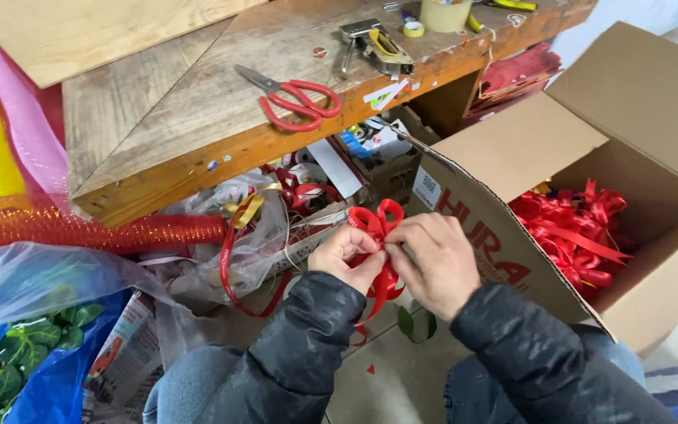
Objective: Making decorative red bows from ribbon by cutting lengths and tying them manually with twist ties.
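Head view: person seated beside cardboard box (512, 149), both hands left of it.
Left hand (344, 255): pinched red ribbon bow (377, 221) at its middle.
Right hand (431, 259): fingers clenched on same bow.
Bow: just left of box, tails hung below hands.
Box: finished red bows (578, 232) inside.
Scissors (296, 98): on wooden bench (182, 110), up-left of box.

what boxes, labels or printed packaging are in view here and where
Cardboard box: right of the hands, open, brown, red lettering on its side, red bows inside.
White label: box's near top corner, small square with black code.
Printed paper: lower left, beside a blue bag, red and white.
Stickers: bench front edge, small white strips.
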